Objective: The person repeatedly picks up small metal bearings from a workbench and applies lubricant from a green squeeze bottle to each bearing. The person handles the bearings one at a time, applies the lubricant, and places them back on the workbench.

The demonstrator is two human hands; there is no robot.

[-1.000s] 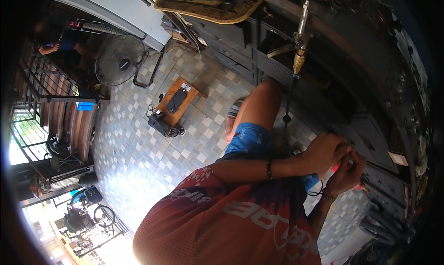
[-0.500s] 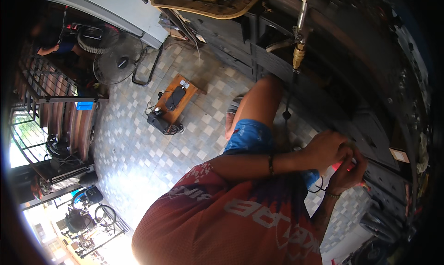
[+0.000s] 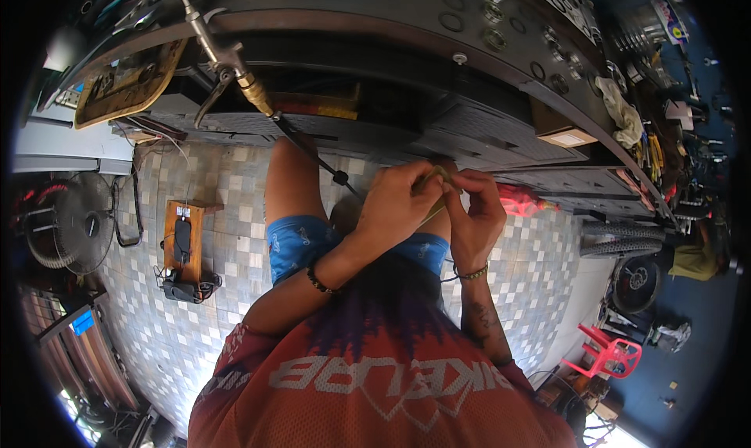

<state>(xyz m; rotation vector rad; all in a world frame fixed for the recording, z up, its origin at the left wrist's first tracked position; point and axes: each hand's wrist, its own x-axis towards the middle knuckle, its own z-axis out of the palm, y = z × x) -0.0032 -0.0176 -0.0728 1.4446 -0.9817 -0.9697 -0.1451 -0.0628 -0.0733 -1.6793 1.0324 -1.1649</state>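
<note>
My left hand (image 3: pixel 400 204) and my right hand (image 3: pixel 477 213) meet in front of my lap, just short of the workbench. Both are closed, thumbs and fingers pinching a small yellowish-green piece (image 3: pixel 432 179) between them. Most of it is covered by the fingers, so its kind is unclear. Several metal bearings (image 3: pixel 494 12) and dark rings (image 3: pixel 451 21) lie on the bench top beyond my hands. An air blow gun (image 3: pixel 235 66) with a brass fitting hangs at the bench's left, its hose running down toward my left hand.
The dark workbench edge (image 3: pixel 375 27) curves across the far side, with drawers below. A red bag (image 3: pixel 518 201) is beyond my right hand. Tyres (image 3: pixel 622 241) and a red chair (image 3: pixel 601 353) stand at right. A low wooden stool (image 3: pixel 181 264) and a fan (image 3: pixel 66 221) are at left.
The view has swung to the right, bringing the bench top and its bearings into sight. My hands now appear mid-picture, still pinched together.
</note>
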